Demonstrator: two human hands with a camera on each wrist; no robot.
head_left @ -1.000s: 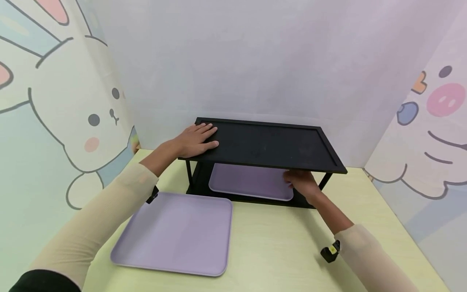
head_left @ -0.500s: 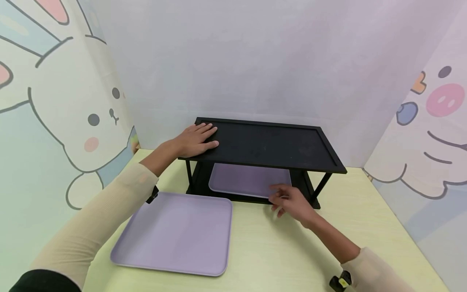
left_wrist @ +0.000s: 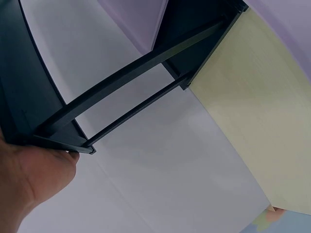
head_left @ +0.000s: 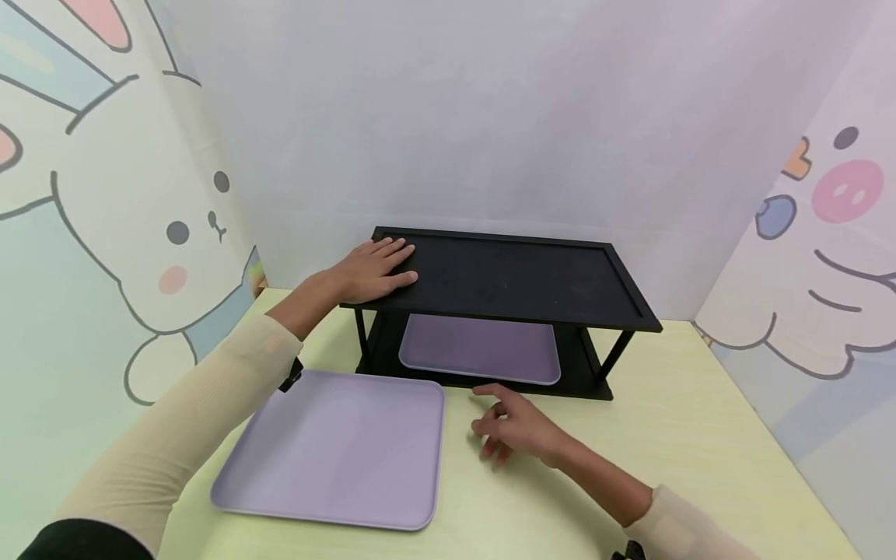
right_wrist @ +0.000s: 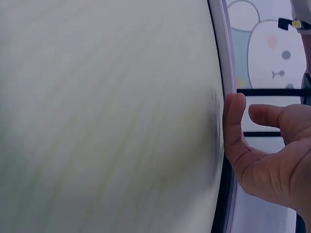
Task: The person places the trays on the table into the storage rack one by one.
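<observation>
A black two-tier rack (head_left: 518, 276) stands at the back of the pale yellow table (head_left: 672, 420). My left hand (head_left: 374, 268) rests flat on the left end of its top shelf, fingers straight. A small purple tray (head_left: 481, 348) lies on the rack's lower shelf. A larger purple tray (head_left: 336, 447) lies flat on the table in front left. My right hand (head_left: 514, 426) hovers over the table just right of the larger tray, fingers loosely spread and holding nothing. In the left wrist view the rack's frame (left_wrist: 126, 92) shows from below beside my palm (left_wrist: 34, 182).
Cartoon-printed panels wall in the table on the left (head_left: 105, 233) and right (head_left: 826, 257), with a plain white wall (head_left: 490, 117) behind the rack. Bare tabletop lies to the right of the rack and along the front edge.
My right hand has let go of the small tray under the top shelf and drawn back left and toward me over the table. The left hand has stayed put.
</observation>
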